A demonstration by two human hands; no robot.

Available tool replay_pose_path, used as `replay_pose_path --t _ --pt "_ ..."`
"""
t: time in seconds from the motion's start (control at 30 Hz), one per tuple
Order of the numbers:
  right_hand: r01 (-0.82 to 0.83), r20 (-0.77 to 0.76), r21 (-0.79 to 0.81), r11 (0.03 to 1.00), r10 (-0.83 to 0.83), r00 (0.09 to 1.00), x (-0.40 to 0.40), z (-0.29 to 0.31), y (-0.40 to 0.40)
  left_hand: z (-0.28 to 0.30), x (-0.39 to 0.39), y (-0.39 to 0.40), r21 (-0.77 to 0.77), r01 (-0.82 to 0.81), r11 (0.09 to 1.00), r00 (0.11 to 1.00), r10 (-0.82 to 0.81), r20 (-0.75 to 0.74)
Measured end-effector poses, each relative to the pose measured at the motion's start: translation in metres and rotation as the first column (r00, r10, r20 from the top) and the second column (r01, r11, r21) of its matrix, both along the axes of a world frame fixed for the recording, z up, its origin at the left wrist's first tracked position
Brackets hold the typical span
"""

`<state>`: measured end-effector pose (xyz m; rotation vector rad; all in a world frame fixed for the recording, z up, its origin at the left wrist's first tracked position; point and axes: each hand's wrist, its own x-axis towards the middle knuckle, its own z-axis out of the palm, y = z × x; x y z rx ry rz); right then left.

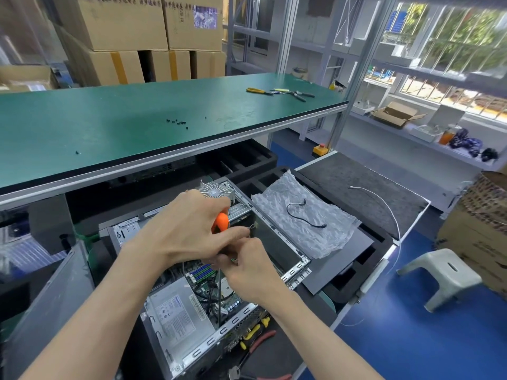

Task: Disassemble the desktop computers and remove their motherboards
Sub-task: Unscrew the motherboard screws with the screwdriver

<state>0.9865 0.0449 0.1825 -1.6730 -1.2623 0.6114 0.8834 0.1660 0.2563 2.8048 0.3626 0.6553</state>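
The computer case lies on its side, open, at about six o'clock in the view, under the front edge of the green bench. Its side cover is already off, and a round finned heatsink sits at the case's far end, about twelve o'clock from the hands; whether it is loose or mounted I cannot tell. The motherboard is still inside, showing as a strip of slots and cables beside the grey power supply, so I judge the job only partly done: the board's screws, its cables and the lift-out remain. The left hand is wrapped round the orange handle of a screwdriver, whose dark shaft runs down toward six o'clock into the case. The right hand pinches the shaft just below the left hand, fingers curled, the two hands touching. The board lies directly beneath both hands, toward their six o'clock. Small black screws lie scattered on the bench at eleven o'clock, well apart from the hands, and pliers rest just beside the case's near corner at five o'clock.
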Motion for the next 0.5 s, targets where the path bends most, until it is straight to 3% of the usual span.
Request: replay_pose_path --t 0.13,0.23,0.33,0.5 --pt "-0.077 0.002 -0.002 0.997 0.077 0.997 0.0017 0.0057 -0.0032 0.0004 0.0007 -0.0022 -0.033 0.075 0.997 0.997 -0.074 0.029" --pt "-0.039 -0.031 0.001 0.999 0.039 0.999 0.0038 0.0028 -0.0039 0.0019 0.0035 -0.0028 -0.025 0.038 0.999 0.997 -0.037 0.071" --pt "0.039 0.059 0.008 0.999 -0.04 0.997 0.0022 0.0012 -0.004 0.0029 0.0032 0.0001 0.002 -0.042 0.999 0.998 0.041 0.04" --pt "-0.03 0.013 -0.016 0.999 0.03 0.999 0.0032 -0.0034 -0.0041 -0.0042 0.004 -0.0035 0.0 -0.067 0.998 0.997 0.067 0.033"
